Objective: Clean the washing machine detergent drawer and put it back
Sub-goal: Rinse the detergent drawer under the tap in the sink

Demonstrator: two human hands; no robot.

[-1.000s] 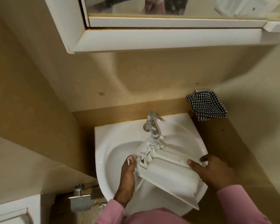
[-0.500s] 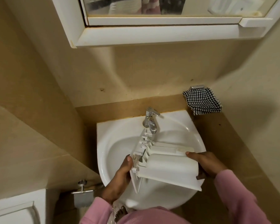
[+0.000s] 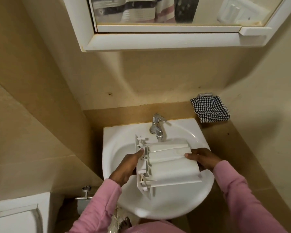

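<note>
Detergent drawer (image 3: 168,163) underside up, held over the white sink (image 3: 166,204) just below the tap (image 3: 156,126) — left hand (image 3: 128,167) grips its front-panel end, right hand (image 3: 203,159) clasps the opposite end, drawer spanning between them — checked cloth (image 3: 210,109) hangs right.

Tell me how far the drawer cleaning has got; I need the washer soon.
Done: the drawer is out and at the sink. In hand: left hand and right hand grip its ends, underside up, by the tap; no running water shows. Left: whether it is clean I cannot tell, and refitting remains, since no washer is in view.
</note>
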